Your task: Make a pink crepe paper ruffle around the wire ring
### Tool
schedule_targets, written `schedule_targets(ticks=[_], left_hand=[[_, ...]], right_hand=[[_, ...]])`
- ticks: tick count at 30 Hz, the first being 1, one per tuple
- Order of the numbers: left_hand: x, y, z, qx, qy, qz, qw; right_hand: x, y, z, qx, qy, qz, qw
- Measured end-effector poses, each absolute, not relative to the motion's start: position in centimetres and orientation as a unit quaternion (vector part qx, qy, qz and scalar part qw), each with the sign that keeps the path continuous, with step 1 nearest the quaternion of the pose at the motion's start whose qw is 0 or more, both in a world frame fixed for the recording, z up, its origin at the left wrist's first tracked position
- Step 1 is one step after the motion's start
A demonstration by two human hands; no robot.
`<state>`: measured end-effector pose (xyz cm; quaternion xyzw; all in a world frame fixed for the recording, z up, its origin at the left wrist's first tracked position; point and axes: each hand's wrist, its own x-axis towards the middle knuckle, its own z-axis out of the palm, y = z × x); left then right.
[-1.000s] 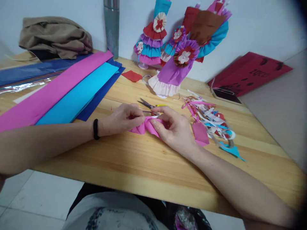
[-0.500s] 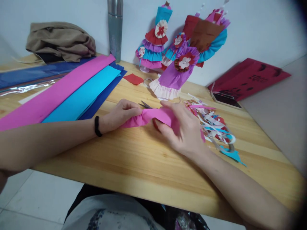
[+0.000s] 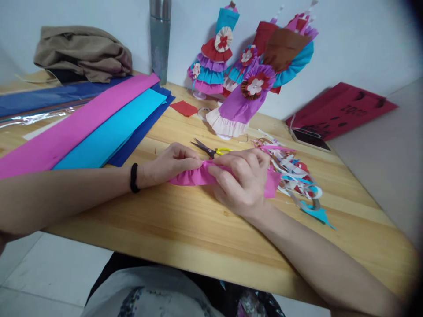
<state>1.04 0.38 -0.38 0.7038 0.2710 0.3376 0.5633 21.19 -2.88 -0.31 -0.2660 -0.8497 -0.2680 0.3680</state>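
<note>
A strip of pink crepe paper [image 3: 191, 177] stretches between my two hands just above the wooden table. Small gathers run along its left part, while its right end [image 3: 272, 182] lies flat beyond my right hand. My left hand [image 3: 170, 165] pinches the strip's upper edge between thumb and fingers. Close beside it, my right hand [image 3: 243, 180] is closed on the strip, fingers bent over the paper. Scissors with yellow handles [image 3: 211, 151] rest on the table right behind the hands, blades pointing left; part of the handle is hidden by my right hand.
Folded pink paper [image 3: 82, 119] and blue paper [image 3: 112, 127] lie to the left. Paper scraps [image 3: 297, 171] are heaped at right, near a phone [image 3: 310, 138] and a red bag [image 3: 343, 110]. Ruffled paper dresses [image 3: 238, 105], a flask [image 3: 160, 44] and brown cloth [image 3: 82, 53] stand behind.
My right hand has moved slightly down and closer to the left, its fingers now pressed onto the strip. The strip has lowered and flattened, and more of the scissors shows.
</note>
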Motion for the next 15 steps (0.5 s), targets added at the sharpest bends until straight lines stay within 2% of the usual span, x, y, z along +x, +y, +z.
schedule_targets(ticks=[6, 10, 15], left_hand=[[0.9, 0.5, -0.4, 0.692, 0.273, 0.360, 0.564], [0.7, 0.8, -0.5, 0.703, 0.294, 0.380, 0.525], [0.4, 0.9, -0.2, 0.761, 0.279, 0.374, 0.451]], right_hand=[[21.8, -3.0, -0.6, -0.270, -0.857, -0.132, 0.419], [21.8, -2.9, -0.3, -0.236, -0.863, -0.060, 0.443], [22.3, -2.0, 0.6, -0.354, -0.798, 0.020, 0.487]])
